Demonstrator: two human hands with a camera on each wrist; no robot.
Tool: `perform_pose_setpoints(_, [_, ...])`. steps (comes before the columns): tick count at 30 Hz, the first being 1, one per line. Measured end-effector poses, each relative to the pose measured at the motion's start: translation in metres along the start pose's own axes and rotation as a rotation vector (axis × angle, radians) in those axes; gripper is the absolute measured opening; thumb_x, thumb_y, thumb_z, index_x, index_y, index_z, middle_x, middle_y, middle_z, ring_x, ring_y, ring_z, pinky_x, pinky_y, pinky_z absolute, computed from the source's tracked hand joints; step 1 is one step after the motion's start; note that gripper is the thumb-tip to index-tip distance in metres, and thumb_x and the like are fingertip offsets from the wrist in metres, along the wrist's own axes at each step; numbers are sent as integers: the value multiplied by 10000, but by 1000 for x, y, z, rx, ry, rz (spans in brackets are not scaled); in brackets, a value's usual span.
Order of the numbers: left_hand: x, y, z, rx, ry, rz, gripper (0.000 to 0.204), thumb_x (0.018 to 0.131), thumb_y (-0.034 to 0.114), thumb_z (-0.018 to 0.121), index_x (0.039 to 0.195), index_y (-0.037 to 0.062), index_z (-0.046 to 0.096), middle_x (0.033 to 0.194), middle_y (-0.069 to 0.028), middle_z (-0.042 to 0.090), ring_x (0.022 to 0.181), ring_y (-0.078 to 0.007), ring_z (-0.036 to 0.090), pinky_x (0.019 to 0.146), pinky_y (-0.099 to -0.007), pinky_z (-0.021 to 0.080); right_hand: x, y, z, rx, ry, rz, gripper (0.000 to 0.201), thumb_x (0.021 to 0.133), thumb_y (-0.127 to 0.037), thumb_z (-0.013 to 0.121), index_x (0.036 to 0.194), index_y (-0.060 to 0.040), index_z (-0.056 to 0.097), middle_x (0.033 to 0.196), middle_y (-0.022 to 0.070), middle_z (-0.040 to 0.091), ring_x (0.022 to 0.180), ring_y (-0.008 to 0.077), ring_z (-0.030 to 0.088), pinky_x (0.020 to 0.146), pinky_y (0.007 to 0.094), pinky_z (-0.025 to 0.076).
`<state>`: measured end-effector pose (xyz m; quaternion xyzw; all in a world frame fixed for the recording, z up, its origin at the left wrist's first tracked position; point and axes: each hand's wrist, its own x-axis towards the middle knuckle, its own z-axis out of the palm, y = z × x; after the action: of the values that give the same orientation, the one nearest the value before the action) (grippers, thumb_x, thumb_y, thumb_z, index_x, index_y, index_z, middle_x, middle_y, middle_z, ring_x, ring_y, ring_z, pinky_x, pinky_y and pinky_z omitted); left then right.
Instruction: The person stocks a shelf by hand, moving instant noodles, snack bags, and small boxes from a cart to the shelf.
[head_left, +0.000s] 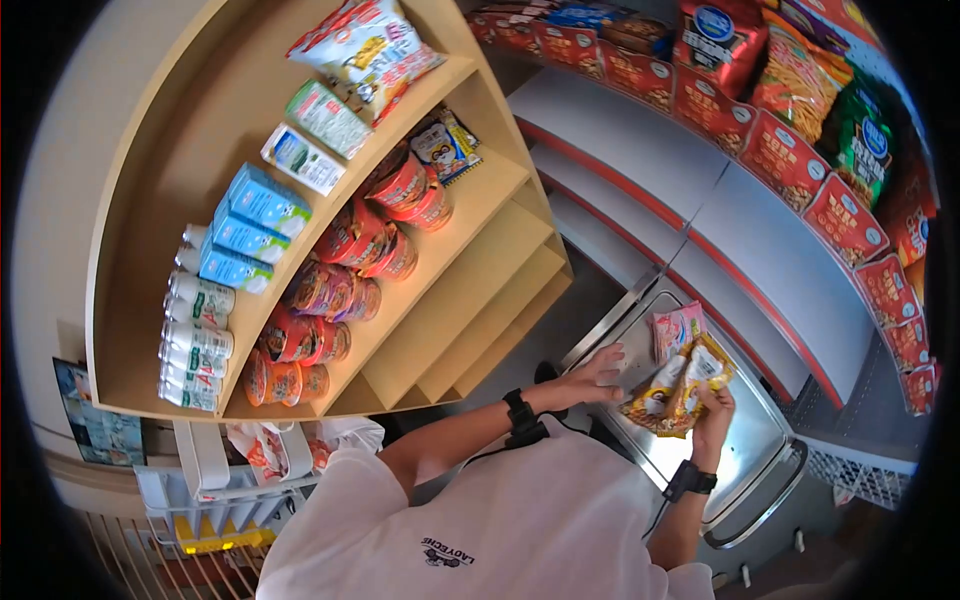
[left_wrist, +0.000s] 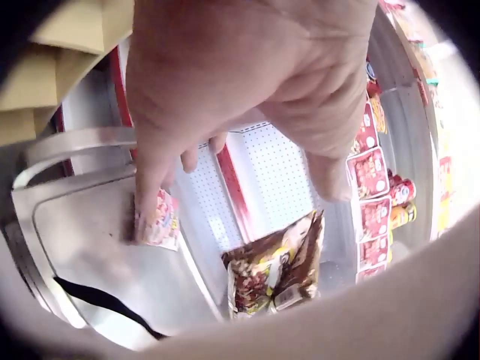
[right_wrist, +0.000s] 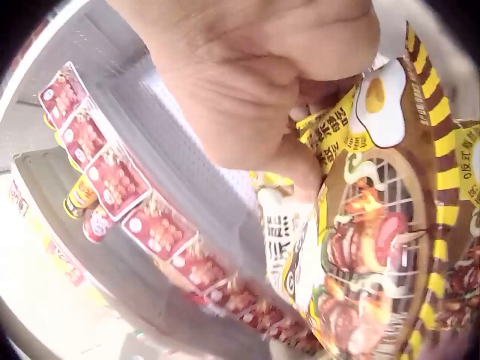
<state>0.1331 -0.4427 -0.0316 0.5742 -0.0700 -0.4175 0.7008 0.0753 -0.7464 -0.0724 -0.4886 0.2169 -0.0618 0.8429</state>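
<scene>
My right hand (head_left: 712, 415) grips brown-and-yellow snack bags (head_left: 708, 372) over a metal cart top (head_left: 745, 440). In the right wrist view the thumb presses on the front of a bag (right_wrist: 375, 225) printed with a fried egg and grilled food; another bag (right_wrist: 466, 277) shows at the right edge. My left hand (head_left: 592, 378) is held out beside the bags with its fingers spread and nothing in them. A pink packet (head_left: 677, 328) lies on the cart beyond the bags; in the left wrist view the left fingers partly overlap this packet (left_wrist: 159, 221).
A wooden shelf (head_left: 490, 180) on the left bears milk cartons (head_left: 262, 200), bottles, instant noodle tubs (head_left: 400, 190) and a chip bag (head_left: 368, 55). White-and-red tiered shelves (head_left: 640, 150) stand ahead, with large snack bags (head_left: 800, 80) on top. The cart has a curved handle (head_left: 765, 520).
</scene>
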Motion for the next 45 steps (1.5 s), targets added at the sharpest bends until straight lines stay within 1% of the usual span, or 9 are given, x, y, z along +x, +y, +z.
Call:
perform_pose_setpoints(6, [-18,20,0,-304,-119,132,1102,887,321,803,1610,79,7,1640,-112,189,1512,-208,222,1233,-387,237,2,1,123,22,-131,154,221,904,15,712,1124,30,699,1051,70,744,907,126,689,835,272,533])
perform_pose_setpoints(12, [-54,45,-7,-288,30,116,918,876,254,820,1564,59,244,1495,-96,478,1383,-194,456,1182,-361,345,-11,7,187,-188,-246,14,208,928,-15,703,1131,14,671,1069,53,720,931,114,661,847,258,517])
perform_pose_setpoints(17, [-72,39,-27,-298,73,89,776,892,174,782,1515,58,334,1411,-89,558,1232,-192,596,891,-360,603,-12,17,203,-193,-218,-14,757,901,-78,765,1480,18,287,1207,162,600,1127,221,596,971,319,476])
perform_pose_setpoints(25, [-85,36,-35,-166,164,107,799,867,196,816,1500,82,343,1291,-60,577,1101,-163,617,768,-320,616,-19,4,198,-174,-409,346,444,935,-136,738,1314,24,571,1198,90,671,1069,176,646,936,328,520])
perform_pose_setpoints(32, [-80,45,-48,-95,171,72,914,855,190,829,1556,47,261,1468,-74,487,1346,-177,461,1152,-351,360,-17,-9,220,-155,-520,332,425,911,-72,746,1288,41,584,1206,94,686,1066,156,661,939,313,528])
perform_pose_setpoints(38, [-85,67,-73,175,325,257,924,859,183,826,1556,45,235,1465,-90,473,1341,-212,481,1113,-377,429,12,9,248,-168,-550,286,424,983,-236,701,1296,33,602,1153,67,705,995,119,666,881,290,540])
perform_pose_setpoints(40, [-94,97,-78,-57,256,-12,1026,860,230,826,1571,48,109,1502,-135,378,1426,-215,370,1082,-397,470,25,15,267,-165,-536,347,402,977,-244,712,1267,24,631,1132,58,711,992,112,663,873,288,539])
perform_pose_setpoints(41, [-96,93,-80,-73,355,65,863,926,206,749,1572,93,188,1481,-103,435,1402,-269,427,1097,-514,461,34,21,276,-172,-546,324,373,974,-257,717,1222,15,657,1106,47,716,963,108,666,852,285,545])
perform_pose_setpoints(45, [-106,71,-112,-205,551,332,701,1033,309,571,1594,163,176,1621,-90,235,1481,-313,330,1133,-551,405,83,9,334,-293,-605,106,353,978,-284,710,1155,21,679,1040,42,729,886,84,661,776,269,539])
